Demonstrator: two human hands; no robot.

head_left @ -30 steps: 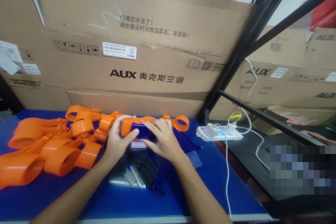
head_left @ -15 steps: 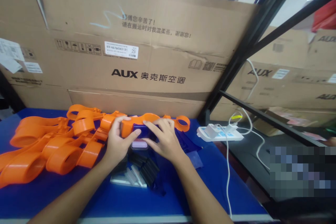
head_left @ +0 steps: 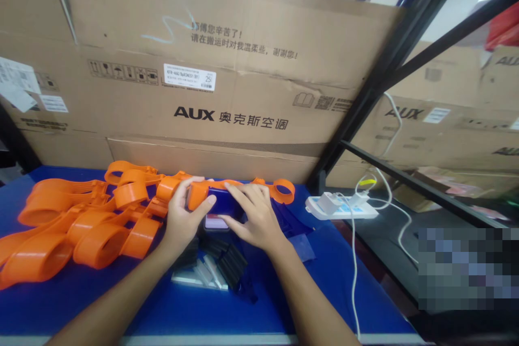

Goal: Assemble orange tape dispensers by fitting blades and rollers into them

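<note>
My left hand (head_left: 181,219) grips the left end of an orange plastic part (head_left: 198,195), thumb in front and fingers behind. A dark blue translucent sheet (head_left: 223,200) lies across the front of that part. My right hand (head_left: 259,219) holds the sheet and the part's right side between thumb and fingers; the exact contact is partly hidden. Below and behind them shows a small phone-like thing (head_left: 216,222) with a pale screen. Closer to me lie black ribbed pieces (head_left: 232,266) and white strips (head_left: 198,277).
Several orange ring-shaped parts with arms (head_left: 97,238) lie heaped on the left of the blue table (head_left: 133,308). More blue sheets (head_left: 284,221) lie to the right. A white power strip (head_left: 340,208) with trailing cables sits at the right edge. Cardboard (head_left: 227,75) stands behind.
The orange part has tilted slightly, so less of its top shows and more of the blue sheet's face is visible. Both hands keep nearly the same place.
</note>
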